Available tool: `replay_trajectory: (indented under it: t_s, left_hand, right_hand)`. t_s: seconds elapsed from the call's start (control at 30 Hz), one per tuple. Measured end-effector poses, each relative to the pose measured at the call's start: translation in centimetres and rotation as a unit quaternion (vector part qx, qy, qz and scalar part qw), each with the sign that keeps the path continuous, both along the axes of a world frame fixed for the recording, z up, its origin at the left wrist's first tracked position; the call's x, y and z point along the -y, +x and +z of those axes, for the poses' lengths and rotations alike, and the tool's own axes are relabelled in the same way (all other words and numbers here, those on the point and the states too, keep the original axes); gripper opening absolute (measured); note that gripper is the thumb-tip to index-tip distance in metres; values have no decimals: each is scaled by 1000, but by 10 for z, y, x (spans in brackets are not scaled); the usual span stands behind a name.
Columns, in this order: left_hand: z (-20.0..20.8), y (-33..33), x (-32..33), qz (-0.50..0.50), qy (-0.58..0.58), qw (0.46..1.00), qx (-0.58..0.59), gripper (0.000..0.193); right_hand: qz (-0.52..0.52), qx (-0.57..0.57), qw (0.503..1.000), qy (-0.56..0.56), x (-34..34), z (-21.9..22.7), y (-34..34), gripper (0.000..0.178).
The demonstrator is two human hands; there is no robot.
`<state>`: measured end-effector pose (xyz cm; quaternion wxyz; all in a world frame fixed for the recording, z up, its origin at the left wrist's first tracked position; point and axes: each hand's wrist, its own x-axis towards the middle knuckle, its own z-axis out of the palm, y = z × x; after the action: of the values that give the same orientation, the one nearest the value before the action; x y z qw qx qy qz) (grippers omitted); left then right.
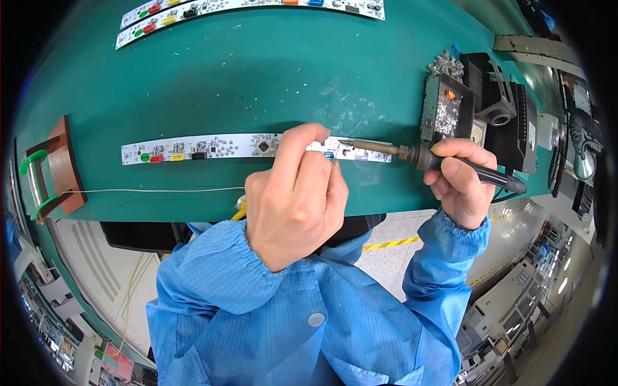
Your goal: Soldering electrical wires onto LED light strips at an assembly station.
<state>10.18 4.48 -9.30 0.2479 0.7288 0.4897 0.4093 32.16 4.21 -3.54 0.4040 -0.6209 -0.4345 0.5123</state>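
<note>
We hold a black-handled soldering iron with a brass-coloured metal tip (412, 154) in our right hand (460, 183), fingers wrapped around its grip. Its tip rests on the long, narrow white circuit board strip (212, 148) lying across the green work mat (257, 71). Our left hand (296, 196) is curled closed over the strip beside the tip, pinching a thin solder wire (154, 190) that runs left to a brown wooden spool stand (61, 164).

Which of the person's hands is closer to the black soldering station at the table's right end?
Right. The right hand sits just beside the soldering station; the left hand is farther left, over the circuit board.
</note>
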Motion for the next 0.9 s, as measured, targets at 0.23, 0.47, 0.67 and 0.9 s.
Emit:
replay_trajectory:
  t_s: [0.23, 0.47, 0.67, 0.9]
  left_hand:
    - [1, 0, 0, 0, -2, 1000, 1, 15]
    - [7, 0, 2, -1, -34, 999, 19, 16]
    - [6, 0, 1, -11, -29, 999, 21, 16]
    - [13, -16, 13, -62, 90, 992, 70, 14]
  right_hand:
    - [3, -7, 1000, -9, 2, 0, 2, 22]
    - [7, -11, 1000, 3, 3, 0, 1, 23]
    - [-78, -42, 995, 38, 11, -2, 0, 22]
    - [-183, 234, 839, 456, 63, -60, -12, 34]
